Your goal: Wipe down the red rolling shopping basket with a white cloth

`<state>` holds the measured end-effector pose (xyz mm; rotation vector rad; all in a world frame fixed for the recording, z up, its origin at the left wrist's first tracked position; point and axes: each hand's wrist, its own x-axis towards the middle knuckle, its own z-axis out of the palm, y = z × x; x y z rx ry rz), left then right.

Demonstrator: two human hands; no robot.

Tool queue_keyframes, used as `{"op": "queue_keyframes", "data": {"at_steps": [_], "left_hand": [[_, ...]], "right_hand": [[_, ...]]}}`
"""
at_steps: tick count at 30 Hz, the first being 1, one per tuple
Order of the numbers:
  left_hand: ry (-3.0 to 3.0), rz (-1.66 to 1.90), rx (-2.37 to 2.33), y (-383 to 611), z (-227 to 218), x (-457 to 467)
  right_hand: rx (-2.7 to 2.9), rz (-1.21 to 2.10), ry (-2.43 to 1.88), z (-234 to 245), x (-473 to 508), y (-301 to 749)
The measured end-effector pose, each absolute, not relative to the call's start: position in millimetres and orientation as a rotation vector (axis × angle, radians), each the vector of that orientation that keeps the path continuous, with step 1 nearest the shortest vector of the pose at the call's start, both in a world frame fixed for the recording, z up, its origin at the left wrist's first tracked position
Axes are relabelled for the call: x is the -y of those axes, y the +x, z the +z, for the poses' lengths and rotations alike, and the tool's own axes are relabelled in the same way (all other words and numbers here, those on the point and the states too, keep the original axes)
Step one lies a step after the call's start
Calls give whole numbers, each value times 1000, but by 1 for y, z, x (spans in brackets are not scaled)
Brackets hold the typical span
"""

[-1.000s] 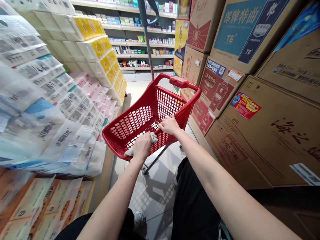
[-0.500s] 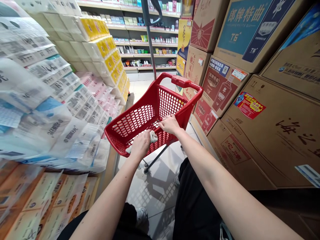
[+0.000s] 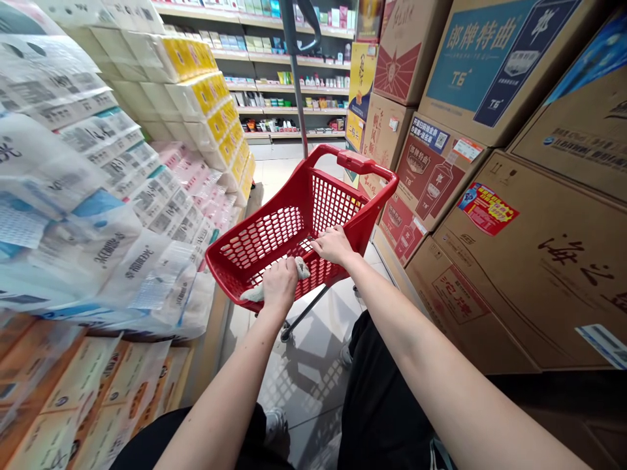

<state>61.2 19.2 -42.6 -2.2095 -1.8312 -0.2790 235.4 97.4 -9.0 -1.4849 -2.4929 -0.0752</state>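
A red plastic mesh shopping basket on wheels (image 3: 259, 241) stands in front of me, with a red handle grip (image 3: 355, 161) at its far end. My left hand (image 3: 280, 284) presses a crumpled grey-white cloth (image 3: 253, 295) onto the basket's near rim, and the cloth sticks out on both sides of the hand. My right hand (image 3: 333, 245) has its fingers curled over the rim on the right side. A tall grey pole (image 3: 296, 85) rises from the far end of the basket.
Stacked packs of toilet paper (image 3: 117, 196) form a wall on the left, above boxed tissues (image 3: 98, 391). Cardboard liquor cartons (image 3: 509, 261) tower on the right. Goods shelves (image 3: 289, 85) stand ahead, past a tiled floor (image 3: 304, 378).
The whole scene has shifted slightly rightward in the picture. Both hands stay on the basket rim, and the cloth under my left hand has shifted slightly.
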Motion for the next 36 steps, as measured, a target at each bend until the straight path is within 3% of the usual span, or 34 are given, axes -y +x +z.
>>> {"op": "queue_keyframes", "data": {"at_steps": [6, 12, 21, 36], "left_hand": [[-2594, -418, 1711, 32, -43, -26], [-2511, -812, 2044, 10, -46, -26], [-2343, -291, 1716, 71, -40, -30], [-2110, -354, 1772, 78, -52, -41]], "right_hand": [[2495, -51, -1472, -8, -98, 235], [2487, -49, -1467, -9, -97, 233], [2471, -82, -1480, -7, -97, 231], [2454, -98, -1414, -14, -103, 225]]}}
